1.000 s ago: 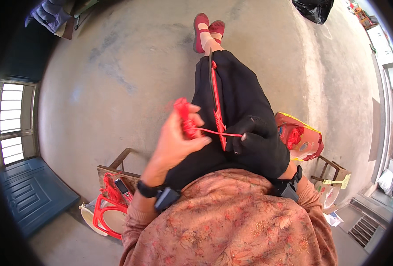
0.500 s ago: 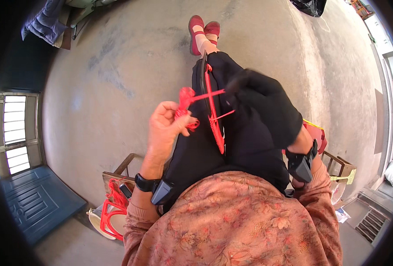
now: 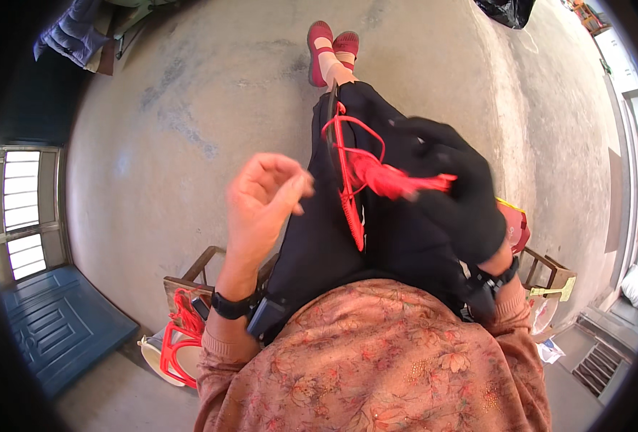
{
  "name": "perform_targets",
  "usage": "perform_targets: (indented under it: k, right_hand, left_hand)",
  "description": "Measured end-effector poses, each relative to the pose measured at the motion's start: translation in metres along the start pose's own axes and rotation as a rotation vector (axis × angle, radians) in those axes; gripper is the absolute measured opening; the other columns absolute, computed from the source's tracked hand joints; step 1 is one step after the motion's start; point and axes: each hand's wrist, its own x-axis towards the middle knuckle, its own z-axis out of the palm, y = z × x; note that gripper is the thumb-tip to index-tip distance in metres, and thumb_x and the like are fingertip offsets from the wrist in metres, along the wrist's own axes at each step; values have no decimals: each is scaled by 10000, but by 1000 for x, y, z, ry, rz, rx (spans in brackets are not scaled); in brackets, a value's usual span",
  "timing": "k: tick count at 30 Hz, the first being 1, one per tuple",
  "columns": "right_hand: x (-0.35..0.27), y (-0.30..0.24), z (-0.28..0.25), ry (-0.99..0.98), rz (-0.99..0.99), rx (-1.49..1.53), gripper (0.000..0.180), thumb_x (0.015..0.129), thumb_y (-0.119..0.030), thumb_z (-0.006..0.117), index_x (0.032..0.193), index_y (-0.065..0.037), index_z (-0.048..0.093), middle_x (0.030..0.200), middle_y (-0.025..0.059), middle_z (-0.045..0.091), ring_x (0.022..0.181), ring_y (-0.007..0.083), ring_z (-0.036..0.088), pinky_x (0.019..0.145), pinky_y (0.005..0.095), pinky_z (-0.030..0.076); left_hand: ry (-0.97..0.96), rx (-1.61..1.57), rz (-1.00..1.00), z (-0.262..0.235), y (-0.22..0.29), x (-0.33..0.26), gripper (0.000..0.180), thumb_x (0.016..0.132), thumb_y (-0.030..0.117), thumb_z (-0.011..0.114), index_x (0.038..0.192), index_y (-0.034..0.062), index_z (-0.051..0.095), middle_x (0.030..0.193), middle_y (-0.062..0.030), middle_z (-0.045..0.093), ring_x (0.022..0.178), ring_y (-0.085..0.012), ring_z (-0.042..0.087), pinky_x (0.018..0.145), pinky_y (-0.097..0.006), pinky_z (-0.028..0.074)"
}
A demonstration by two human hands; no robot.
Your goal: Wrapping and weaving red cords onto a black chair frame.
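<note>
The cord bundle (image 3: 394,180) lies in the right hand (image 3: 456,194) (over the lap), the left hand (image 3: 265,201) beside it.

Two hands (image 3: 265,201), two red shoes (image 3: 332,47)

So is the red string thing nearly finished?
Hard to tell. A long red woven strip already lies down the lap, so a good part looks made. The right hand, in a black glove, grips a bunch of loose red cord joined to it. The left hand is bare, curled and holds nothing. More red cord waits beside the chair, so weaving seems left.
</note>
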Motion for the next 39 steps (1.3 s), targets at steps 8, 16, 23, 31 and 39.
perform_targets:
  k: [8, 16, 23, 31, 39]
  right_hand:
    - [-73, -15, 3, -373, 309, 1198, 319, 880, -205, 633, 1103, 8, 556, 965, 96, 592, 858, 212, 578, 786, 358, 456]
    - [-28, 29, 65, -83, 672, 398, 322, 874, -268, 647, 1051, -10, 571, 819, 51, 622, 742, 141, 591, 697, 284, 476]
    - [-25, 25, 92, -96, 565, 163, 347, 836, -270, 672, 1067, -27, 583, 837, 194, 650, 767, 315, 652, 673, 375, 499]
    - [-32, 29, 95, -105, 604, 69, 312, 839, -278, 666, 1032, -43, 599, 802, 188, 647, 745, 339, 646, 654, 395, 497]
    - [-30, 29, 94, -101, 554, 71, 325, 832, -287, 678, 1010, -27, 600, 804, 201, 643, 744, 345, 642, 648, 395, 499]
  left_hand:
    - [-430, -1327, -379, 28, -1, -27, 447, 921, 483, 523, 1024, 48, 531, 1156, -139, 487, 1000, -231, 527, 561, -264, 504]
    - [-147, -1159, -663, 0, -25, -64, 307, 955, 332, 504, 1070, 47, 513, 777, -59, 494, 647, -137, 473, 460, -223, 402]
    - [-325, -701, -459, -13, -17, -47, 206, 941, 184, 545, 1077, 34, 516, 698, -33, 530, 554, -100, 493, 432, -216, 387]
    - [-44, -204, -156, 19, 18, 16, 387, 912, 162, 602, 1249, 6, 490, 670, -63, 591, 515, -71, 508, 432, -188, 389]
    - [-154, -230, -504, -13, -17, -51, 101, 934, 126, 575, 953, 29, 595, 589, 22, 501, 434, -4, 362, 373, -160, 251]
